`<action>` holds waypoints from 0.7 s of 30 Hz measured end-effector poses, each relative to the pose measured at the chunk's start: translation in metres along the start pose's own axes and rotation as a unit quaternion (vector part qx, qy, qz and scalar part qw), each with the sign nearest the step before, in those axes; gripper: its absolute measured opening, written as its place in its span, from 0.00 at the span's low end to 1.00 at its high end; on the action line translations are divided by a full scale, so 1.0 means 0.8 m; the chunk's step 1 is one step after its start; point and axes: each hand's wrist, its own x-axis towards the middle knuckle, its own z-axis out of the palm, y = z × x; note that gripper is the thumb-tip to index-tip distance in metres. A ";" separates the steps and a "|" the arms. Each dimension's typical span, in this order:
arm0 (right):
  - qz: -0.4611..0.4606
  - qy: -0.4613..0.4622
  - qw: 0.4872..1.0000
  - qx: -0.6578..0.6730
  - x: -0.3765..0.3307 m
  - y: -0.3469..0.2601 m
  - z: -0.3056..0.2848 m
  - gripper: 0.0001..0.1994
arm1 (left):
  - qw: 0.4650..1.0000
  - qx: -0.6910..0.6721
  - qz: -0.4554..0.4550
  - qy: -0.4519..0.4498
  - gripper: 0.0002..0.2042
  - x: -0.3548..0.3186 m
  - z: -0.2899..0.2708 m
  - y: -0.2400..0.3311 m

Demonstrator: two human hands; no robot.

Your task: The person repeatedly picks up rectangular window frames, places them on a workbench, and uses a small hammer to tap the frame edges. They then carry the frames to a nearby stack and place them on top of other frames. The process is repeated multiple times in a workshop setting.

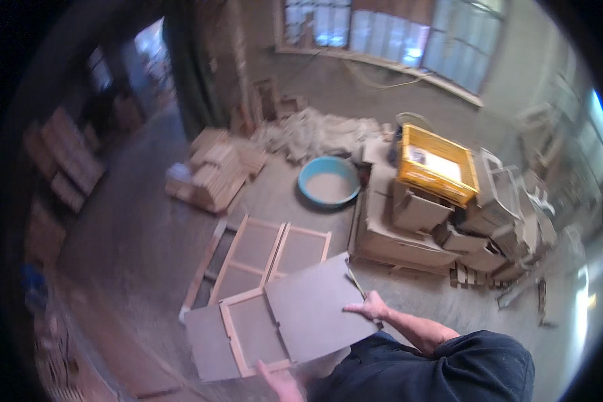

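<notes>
With our right hand [370,307] we grip the grey panel [315,309] by its right edge, thumb on top, a thin yellowish strip [356,283] jutting out beside the fingers; the panel hides the right side of the wooden frame [233,337]. Our left hand [279,383] is at the frame's lower edge, and we cannot tell whether it is closed on the wood. Beyond the frame's upper edge we see a second frame [278,253], and farther off a teal basin [329,203]
</notes>
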 end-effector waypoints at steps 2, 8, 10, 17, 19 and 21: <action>-0.026 -0.047 0.999 0.003 0.067 0.019 -0.026 0.30 | 0.993 -0.046 -0.088 0.071 0.38 0.064 -0.052 -0.057; -0.002 -0.170 0.985 0.023 0.284 0.015 -0.082 0.34 | 0.966 -0.013 -0.166 0.197 0.25 0.096 -0.021 -0.238; -0.049 -0.177 0.981 -0.068 0.350 0.014 -0.094 0.37 | 0.939 -0.094 -0.169 0.283 0.19 0.104 0.041 -0.289; 0.073 -0.192 0.969 -0.137 0.554 0.010 -0.094 0.28 | 0.934 -0.174 -0.223 0.217 0.13 0.174 0.042 -0.449; 0.047 -0.246 0.967 -0.036 0.611 0.021 -0.093 0.27 | 0.912 -0.156 -0.231 0.299 0.19 0.221 0.098 -0.447; 0.004 -0.287 0.956 -0.054 0.668 0.031 -0.083 0.26 | 0.914 -0.170 -0.204 0.308 0.21 0.256 0.131 -0.449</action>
